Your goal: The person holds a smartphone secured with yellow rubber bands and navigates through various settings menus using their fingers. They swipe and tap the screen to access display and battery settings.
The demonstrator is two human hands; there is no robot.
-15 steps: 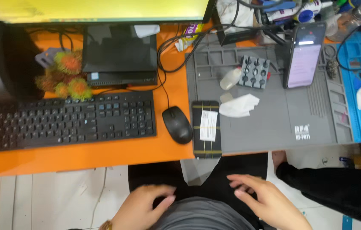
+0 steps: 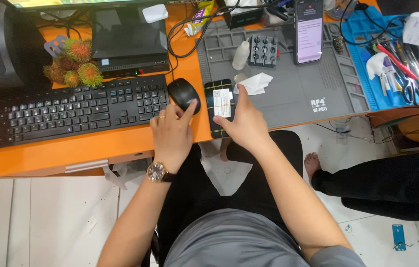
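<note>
Orange worktop (image 2: 95, 148), grey mat (image 2: 293, 94) at its right. Black phone (image 2: 219, 106) lies face down at the mat's left edge, long axis running away from the person, a white label on its back. Right hand (image 2: 244, 123) rests on the phone's near right side, fingers loosely spread, index along its edge; nothing gripped. Left hand (image 2: 172, 131) sits just left of it, index touching the mouse (image 2: 182, 94). Right hand is nearer.
</note>
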